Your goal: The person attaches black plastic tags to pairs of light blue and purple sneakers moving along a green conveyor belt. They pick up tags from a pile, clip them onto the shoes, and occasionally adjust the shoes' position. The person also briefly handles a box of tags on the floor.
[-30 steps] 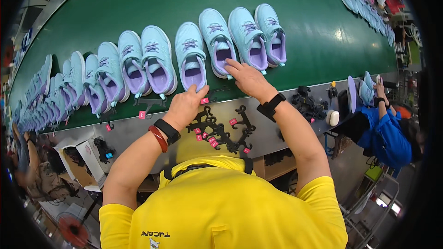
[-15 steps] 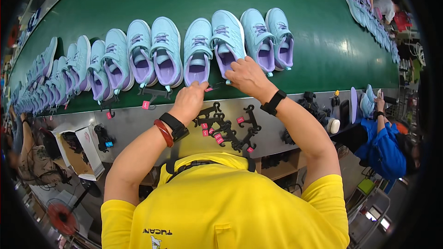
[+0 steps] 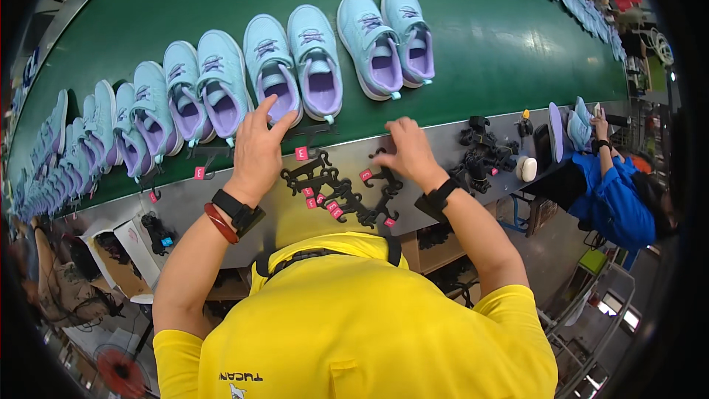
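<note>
A row of light-blue sneakers with lilac linings stands on the green belt. My left hand point(image 3: 255, 149) is open, fingers spread, at the heel of a sneaker point(image 3: 269, 48) in the middle pair. Beside it is that pair's other sneaker point(image 3: 314, 44). A black shoe hanger point(image 3: 319, 130) with a pink tag lies at this pair's heels. My right hand point(image 3: 413, 154) is over the metal ledge, thumb and fingers apart, its thumb close to a loose black hanger point(image 3: 384, 185). Whether the thumb touches it, I cannot tell. More tagged hangers point(image 3: 325, 191) lie piled between my forearms.
Another sneaker pair point(image 3: 384, 41) stands to the right. Black hangers point(image 3: 484, 155) are heaped on the ledge point(image 3: 443, 140), near a white oval object point(image 3: 526, 168). A co-worker in blue point(image 3: 617, 192) handles shoes at far right. An open box point(image 3: 111, 258) sits at lower left.
Both hands have come off the middle pair; my right hand moved back toward the loose hangers. The pair's hanger now lies released at the heels. The shoe row has shifted left in view.
</note>
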